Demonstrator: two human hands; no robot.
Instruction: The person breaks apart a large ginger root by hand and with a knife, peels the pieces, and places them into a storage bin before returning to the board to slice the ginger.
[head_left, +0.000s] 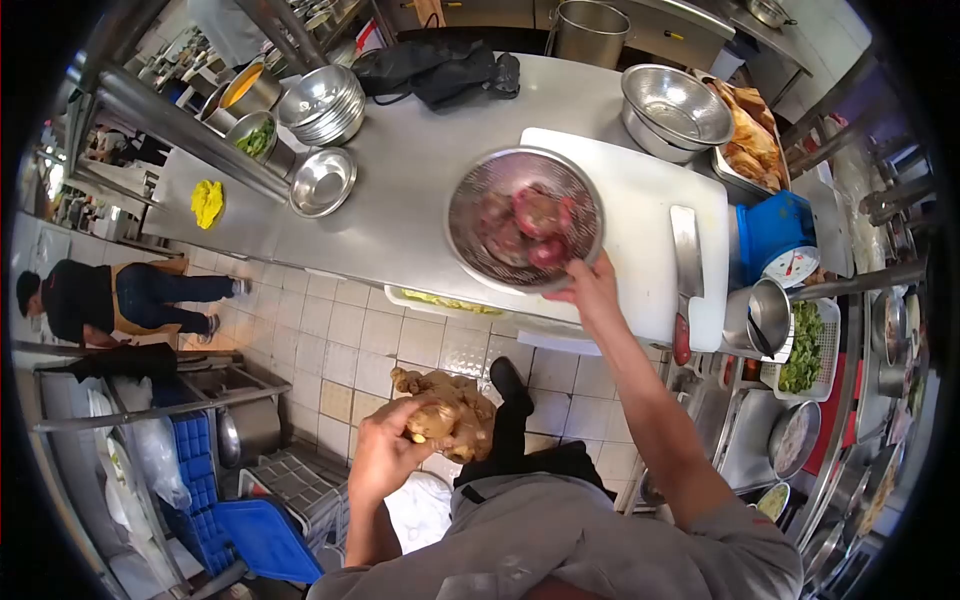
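Note:
My left hand [382, 440] is closed around a big knobbly piece of ginger [452, 400], held low in front of me over the tiled floor. With my right hand [590, 292] I grip the near rim of a perforated metal colander [500, 167]. Dark red, round vegetables that look like red onions [541, 212] lie inside it. The colander overlaps the left part of a white cutting board [640, 210]. On the board's right side lies a cleaver [686, 250], its reddish handle toward me.
Steel bowls [675, 105] stand behind the board, beside a tray of cooked-looking meat [752, 140]. A blue scale [775, 235] is at the right. More bowls [322, 180] and a yellow cloth [206, 204] sit leftward. A person [110, 300] stands at far left.

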